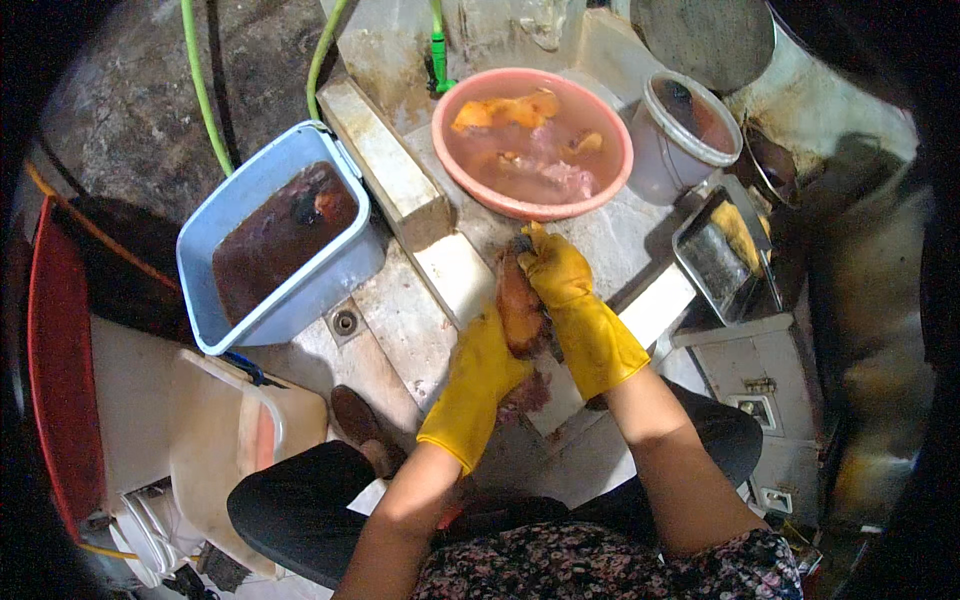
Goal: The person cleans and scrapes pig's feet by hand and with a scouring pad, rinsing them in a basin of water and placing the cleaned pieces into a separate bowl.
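Note:
Both my hands wear yellow rubber gloves. My left hand is at the lower left side of a reddish-brown piece of meat or offal; its fingers are partly hidden. My right hand grips the upper end of that piece, where something small and dark shows at the fingertips. Beneath the hands, dark red bits lie on the floor. Just beyond them is a round pink basin of cloudy reddish water with yellow-orange and pale pink pieces in it.
A light-blue tub of dark red liquid stands at left, near a floor drain. A lidless plastic bucket and a metal tray holding a yellow item and a knife are at right. A green hose crosses the upper left.

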A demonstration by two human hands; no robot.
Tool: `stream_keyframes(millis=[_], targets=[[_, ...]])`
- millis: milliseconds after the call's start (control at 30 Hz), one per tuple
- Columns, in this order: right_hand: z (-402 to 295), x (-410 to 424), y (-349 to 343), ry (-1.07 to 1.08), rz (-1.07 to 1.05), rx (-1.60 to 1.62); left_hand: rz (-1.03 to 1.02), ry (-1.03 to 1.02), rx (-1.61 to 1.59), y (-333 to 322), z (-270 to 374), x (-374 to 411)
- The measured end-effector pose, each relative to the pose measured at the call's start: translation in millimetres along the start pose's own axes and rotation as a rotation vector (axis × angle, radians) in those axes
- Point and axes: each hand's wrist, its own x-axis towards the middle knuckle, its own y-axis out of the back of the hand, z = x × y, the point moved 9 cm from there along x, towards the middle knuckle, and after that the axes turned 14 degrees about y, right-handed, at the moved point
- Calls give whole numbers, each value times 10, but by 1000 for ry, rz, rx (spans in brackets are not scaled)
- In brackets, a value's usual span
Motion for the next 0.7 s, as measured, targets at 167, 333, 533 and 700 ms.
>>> stream_keyframes(millis=[167,333,533,700], targets=[[285,-156,76,38,112,293,83,12,56,-114,349,194],[-466,-609,44,197,172,265,112,110,114,-183,-7,521],[-317,-214,-106,-6,95,-188,124,86,222,-232,148,550],[432,208,-30,-111,83,-130,164,-47,246,-422,446,487]])
